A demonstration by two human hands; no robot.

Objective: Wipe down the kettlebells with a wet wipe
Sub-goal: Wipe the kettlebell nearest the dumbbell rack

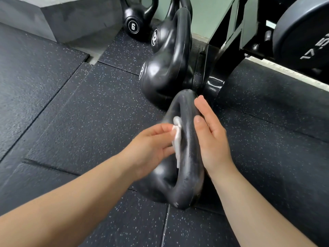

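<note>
Black kettlebell [188, 175] on floor [89, 104], near centre, handle axis near-far | left grip [151, 147] pinches wipe [177, 138] against handle's left side | right grip [211, 139] flat, fingers straight, braces right side

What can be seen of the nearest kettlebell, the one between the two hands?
The nearest kettlebell is black, with a matt, slightly scuffed coating and a wide loop handle. It sits on the speckled rubber floor, seen from above, handle toward the camera. The left hand presses a white wet wipe against the inside of the handle. The right hand lies flat against the handle's outer right side. No weight number shows on it.
</note>
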